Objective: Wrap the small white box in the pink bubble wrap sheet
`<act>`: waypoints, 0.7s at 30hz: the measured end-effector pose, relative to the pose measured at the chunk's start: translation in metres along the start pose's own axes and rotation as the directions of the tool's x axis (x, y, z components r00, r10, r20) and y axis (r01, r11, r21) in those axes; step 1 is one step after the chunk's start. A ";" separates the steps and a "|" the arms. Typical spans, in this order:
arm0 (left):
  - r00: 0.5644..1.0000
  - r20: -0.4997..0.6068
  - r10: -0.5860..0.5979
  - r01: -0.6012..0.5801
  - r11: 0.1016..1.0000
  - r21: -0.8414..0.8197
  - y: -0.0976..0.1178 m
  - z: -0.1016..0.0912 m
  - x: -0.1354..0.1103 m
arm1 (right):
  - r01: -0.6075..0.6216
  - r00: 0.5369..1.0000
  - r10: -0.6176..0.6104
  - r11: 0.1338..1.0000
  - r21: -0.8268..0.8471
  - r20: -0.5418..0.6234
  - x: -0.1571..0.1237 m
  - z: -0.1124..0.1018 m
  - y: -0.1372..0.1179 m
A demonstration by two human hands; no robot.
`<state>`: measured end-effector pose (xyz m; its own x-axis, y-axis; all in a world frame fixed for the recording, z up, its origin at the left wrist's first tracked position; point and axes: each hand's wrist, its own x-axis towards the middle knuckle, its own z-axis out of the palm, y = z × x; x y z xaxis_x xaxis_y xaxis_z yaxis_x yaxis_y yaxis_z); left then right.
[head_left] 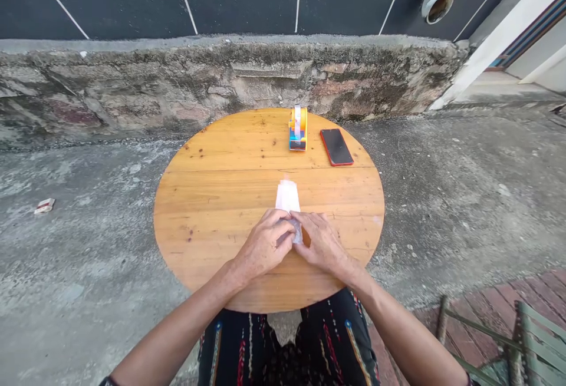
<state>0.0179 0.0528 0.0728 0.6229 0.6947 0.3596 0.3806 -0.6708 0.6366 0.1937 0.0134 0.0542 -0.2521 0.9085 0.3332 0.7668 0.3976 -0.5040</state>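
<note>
A narrow white strip (288,195), paper or thin plastic, lies lengthwise on the round wooden table (212,197). Its near end looks bluish and slightly see-through between my hands. My left hand (266,240) grips the strip's left edge with curled fingers and thumb. From the other side, my right hand (322,240) pinches the right edge, fingertips almost meeting those of the left. Part of the strip is hidden under the fingers. Beyond it stands a yellow and blue tape dispenser (298,129) with a roll of tape.
A phone in a red case (336,147) lies right of the dispenser. Behind the table runs a low stone wall base (177,88) with a drain pipe (438,3) above. At lower right is a green chair (542,339). A small crumpled packet (45,205) lies on the concrete.
</note>
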 end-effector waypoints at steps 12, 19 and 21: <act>0.976 0.112 -0.187 0.208 0.953 -0.222 0.003 -0.006 0.004 | -0.235 0.947 0.187 0.958 0.167 0.260 0.010 -0.021 -0.007; 0.979 0.006 -0.202 0.201 0.966 -0.161 0.006 -0.001 -0.004 | -0.168 0.960 0.143 0.982 0.087 0.243 0.005 -0.019 -0.010; 0.982 -0.006 -0.190 0.187 0.971 -0.149 0.006 0.001 -0.008 | -0.126 0.966 0.107 0.990 0.065 0.233 0.002 -0.019 -0.012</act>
<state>0.0159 0.0430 0.0734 0.5353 0.8109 0.2363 0.3843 -0.4830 0.7868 0.1954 0.0080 0.0760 -0.2990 0.9507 0.0821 0.7524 0.2877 -0.5926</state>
